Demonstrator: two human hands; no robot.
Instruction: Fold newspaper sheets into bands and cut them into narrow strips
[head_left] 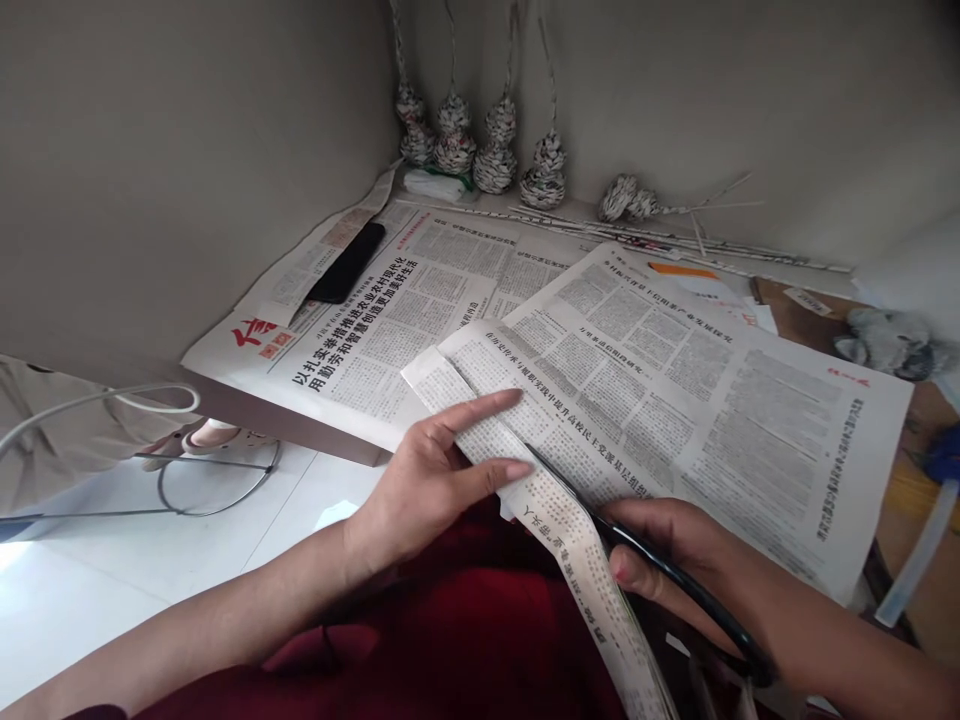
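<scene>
My right hand (675, 560) is closed round the black handles of a pair of scissors (694, 590), whose blades lie along the cut in a newspaper sheet (675, 410). A long newspaper strip (585, 560) is partly parted from the sheet and curls down over my lap. My left hand (442, 470) pinches the strip and sheet between thumb and fingers, just past the blade tips. The far end of the strip still joins the sheet's left corner, as far as I can see. Part of the blades is hidden by paper.
Several woven paper gourds (495, 150) stand along the wall, and another gourd (630, 198) lies on its side by thin paper rods (712, 245). A black phone (349, 262) rests on a spread newspaper (375, 340). At right is a glue bottle with a blue part (941, 455).
</scene>
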